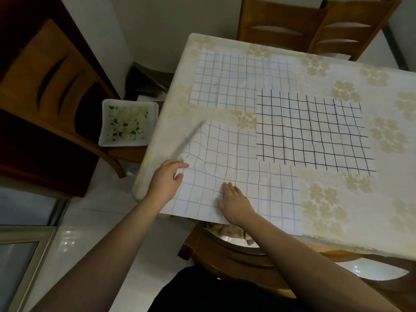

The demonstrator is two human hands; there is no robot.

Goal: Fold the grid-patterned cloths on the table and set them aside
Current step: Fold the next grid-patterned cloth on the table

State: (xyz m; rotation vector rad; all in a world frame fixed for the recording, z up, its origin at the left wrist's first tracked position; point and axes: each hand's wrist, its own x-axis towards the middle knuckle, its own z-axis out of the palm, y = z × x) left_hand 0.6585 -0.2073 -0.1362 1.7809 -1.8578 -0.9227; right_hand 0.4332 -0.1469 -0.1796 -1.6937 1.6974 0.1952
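Three grid-patterned cloths lie on the table [337, 210]. The nearest one, white with pale grey lines [247, 176], sits at the table's near left corner. My left hand [167, 180] pinches its left edge, which is lifted and blurred. My right hand [235, 203] lies flat on it near the front edge, fingers apart. A white cloth with bold black lines [315, 131] lies flat to the right and farther back. A third white cloth with faint blue lines [234, 79] lies flat at the far left, its corner under the black-lined one.
The table wears a cream floral cover. Wooden chairs stand at the far side [315, 25], at the left [56, 86] and just below the near edge [236, 255]. A white square box with a green floral pattern [127, 123] rests on the left chair's seat.
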